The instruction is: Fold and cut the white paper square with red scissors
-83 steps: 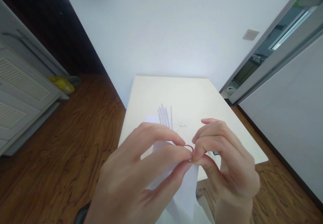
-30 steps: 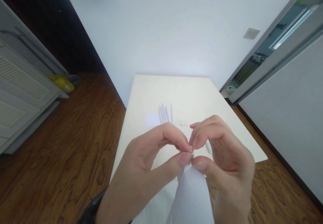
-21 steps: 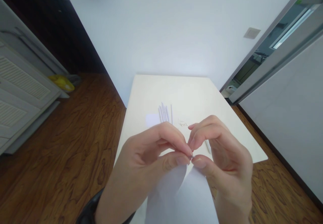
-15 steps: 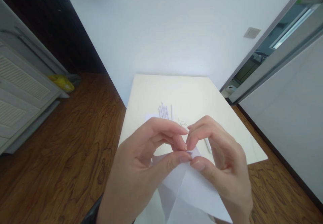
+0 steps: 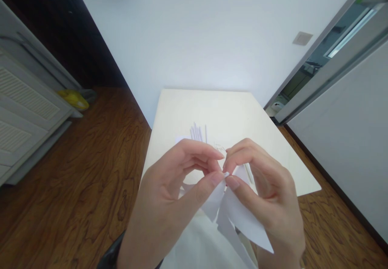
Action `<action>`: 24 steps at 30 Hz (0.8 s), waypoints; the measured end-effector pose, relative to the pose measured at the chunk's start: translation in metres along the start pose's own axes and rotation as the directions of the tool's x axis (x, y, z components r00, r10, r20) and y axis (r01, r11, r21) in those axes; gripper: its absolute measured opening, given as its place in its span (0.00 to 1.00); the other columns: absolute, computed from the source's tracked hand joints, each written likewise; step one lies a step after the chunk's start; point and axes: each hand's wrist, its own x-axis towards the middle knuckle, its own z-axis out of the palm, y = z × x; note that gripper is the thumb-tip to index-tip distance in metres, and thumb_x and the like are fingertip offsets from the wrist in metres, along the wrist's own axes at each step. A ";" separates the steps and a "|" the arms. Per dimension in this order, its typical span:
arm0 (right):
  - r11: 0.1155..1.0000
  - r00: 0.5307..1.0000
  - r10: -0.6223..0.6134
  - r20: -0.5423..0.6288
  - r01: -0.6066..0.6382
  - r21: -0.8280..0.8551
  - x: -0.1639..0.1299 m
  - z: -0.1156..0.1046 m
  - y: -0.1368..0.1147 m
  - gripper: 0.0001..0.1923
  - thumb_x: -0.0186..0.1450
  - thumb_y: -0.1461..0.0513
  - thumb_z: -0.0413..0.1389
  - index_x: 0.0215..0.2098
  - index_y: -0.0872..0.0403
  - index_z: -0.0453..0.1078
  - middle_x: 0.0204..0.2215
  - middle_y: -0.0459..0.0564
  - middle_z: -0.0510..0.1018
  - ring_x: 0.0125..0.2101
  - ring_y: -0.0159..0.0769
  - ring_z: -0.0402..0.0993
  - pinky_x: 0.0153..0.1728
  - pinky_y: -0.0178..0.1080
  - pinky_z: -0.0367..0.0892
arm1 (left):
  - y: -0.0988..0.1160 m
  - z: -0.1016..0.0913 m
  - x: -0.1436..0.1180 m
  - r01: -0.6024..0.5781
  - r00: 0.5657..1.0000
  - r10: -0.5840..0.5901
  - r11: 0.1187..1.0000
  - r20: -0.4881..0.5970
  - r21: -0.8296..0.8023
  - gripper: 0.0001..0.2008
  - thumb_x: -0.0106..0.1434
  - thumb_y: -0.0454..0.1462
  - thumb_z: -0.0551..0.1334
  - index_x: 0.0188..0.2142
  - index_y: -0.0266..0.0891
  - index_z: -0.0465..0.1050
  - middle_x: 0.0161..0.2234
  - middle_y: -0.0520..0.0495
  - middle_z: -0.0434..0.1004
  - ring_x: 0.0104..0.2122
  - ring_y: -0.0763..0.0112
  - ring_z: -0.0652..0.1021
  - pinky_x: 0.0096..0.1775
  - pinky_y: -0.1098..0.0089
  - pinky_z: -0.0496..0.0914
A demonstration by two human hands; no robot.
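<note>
Between my two hands hangs a piece of white paper [image 5: 242, 212], its folded or twisted tip pinched at the fingertips. The thumb and fingers of my left hand [image 5: 178, 196] close on that tip from the left. From the right, my right hand [image 5: 266, 188] pinches the same tip between thumb and index finger. Below, the paper spreads into creased flaps. Just beyond the hands, several thin white paper sticks [image 5: 196, 133] lie side by side on the table, with a single stick [image 5: 206, 133] a little apart.
The white table [image 5: 206, 103] stands against a white wall [image 5: 197, 34]. Small thin scraps [image 5: 218, 147] lie behind my fingertips. A slim white rod-like thing [image 5: 249, 174] is partly hidden by my right hand. A louvred cabinet [image 5: 27, 111] and yellow bag [image 5: 74, 99] are at left.
The pinched tip has risen slightly, and the paper's lower flaps have swung and folded inward, showing more of the white cloth beneath. Both hands keep nearly the same place.
</note>
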 end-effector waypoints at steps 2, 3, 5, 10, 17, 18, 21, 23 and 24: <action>1.000 1.000 0.006 0.016 -0.006 0.010 0.000 -0.001 -0.001 0.06 0.63 0.71 0.56 0.35 0.55 0.70 0.33 0.45 0.71 0.36 0.32 0.69 0.37 0.37 0.63 | 0.000 -0.001 0.000 -0.004 1.000 0.004 1.000 0.011 -0.002 0.08 0.64 0.32 0.60 0.39 0.48 0.72 0.33 0.61 0.74 0.33 0.86 0.75 0.35 0.89 0.70; 1.000 1.000 0.007 0.016 -0.007 0.013 0.001 -0.001 -0.001 0.06 0.63 0.71 0.56 0.34 0.55 0.70 0.33 0.45 0.71 0.35 0.32 0.69 0.37 0.37 0.63 | 0.000 -0.001 -0.001 -0.008 1.000 0.008 1.000 0.013 0.000 0.08 0.64 0.32 0.60 0.39 0.49 0.71 0.33 0.61 0.74 0.32 0.86 0.75 0.35 0.89 0.70; 1.000 1.000 0.010 0.012 -0.010 0.020 0.001 -0.002 -0.002 0.05 0.63 0.70 0.55 0.34 0.55 0.70 0.33 0.45 0.71 0.35 0.31 0.69 0.37 0.37 0.63 | 0.001 -0.002 -0.001 -0.022 1.000 0.022 1.000 0.019 0.021 0.08 0.64 0.32 0.60 0.40 0.48 0.71 0.32 0.61 0.74 0.33 0.85 0.76 0.36 0.88 0.71; 0.998 0.999 0.048 0.024 -0.049 0.041 0.002 -0.001 -0.002 0.03 0.66 0.64 0.55 0.34 0.54 0.70 0.32 0.44 0.71 0.35 0.32 0.69 0.39 0.38 0.63 | 0.002 -0.002 0.000 -0.064 0.998 0.064 0.987 0.005 0.150 0.10 0.63 0.30 0.61 0.40 0.48 0.70 0.33 0.60 0.73 0.35 0.82 0.76 0.40 0.83 0.71; 0.997 0.997 0.078 -0.008 -0.078 0.022 0.003 0.000 0.002 0.04 0.66 0.63 0.56 0.32 0.53 0.70 0.31 0.43 0.72 0.34 0.32 0.69 0.38 0.38 0.62 | 0.004 -0.004 -0.001 -0.088 0.996 0.085 0.968 0.022 0.234 0.08 0.63 0.32 0.62 0.39 0.49 0.70 0.32 0.61 0.74 0.34 0.82 0.76 0.41 0.81 0.70; 0.996 0.997 0.082 0.000 -0.082 0.019 0.003 -0.001 0.002 0.05 0.66 0.63 0.56 0.31 0.53 0.70 0.30 0.43 0.72 0.34 0.32 0.69 0.38 0.38 0.62 | 0.003 -0.004 -0.001 -0.088 0.996 0.085 0.968 0.026 0.235 0.09 0.63 0.32 0.62 0.40 0.49 0.70 0.32 0.61 0.73 0.34 0.81 0.76 0.41 0.80 0.71; 0.997 0.996 0.082 0.017 -0.082 0.004 0.004 -0.002 0.003 0.05 0.66 0.63 0.56 0.31 0.53 0.69 0.30 0.43 0.72 0.34 0.32 0.69 0.37 0.38 0.62 | 0.002 -0.006 -0.002 -0.086 0.996 0.078 0.965 0.043 0.248 0.11 0.63 0.32 0.61 0.42 0.51 0.70 0.35 0.60 0.74 0.36 0.79 0.76 0.41 0.79 0.71; 0.997 0.997 0.079 0.008 -0.079 0.001 0.004 -0.003 0.003 0.05 0.66 0.63 0.56 0.30 0.53 0.69 0.30 0.43 0.72 0.34 0.32 0.69 0.37 0.38 0.62 | 0.001 -0.007 -0.004 -0.075 0.997 0.066 0.961 0.046 0.266 0.13 0.63 0.32 0.61 0.44 0.52 0.69 0.36 0.60 0.74 0.38 0.78 0.76 0.40 0.78 0.72; 0.997 0.997 0.077 0.001 -0.077 0.003 0.005 -0.003 0.003 0.05 0.66 0.63 0.56 0.30 0.53 0.69 0.30 0.43 0.72 0.33 0.32 0.69 0.37 0.38 0.62 | 0.001 -0.007 -0.004 -0.073 0.997 0.063 0.958 0.044 0.278 0.14 0.63 0.32 0.61 0.45 0.53 0.69 0.36 0.59 0.74 0.38 0.78 0.76 0.40 0.77 0.71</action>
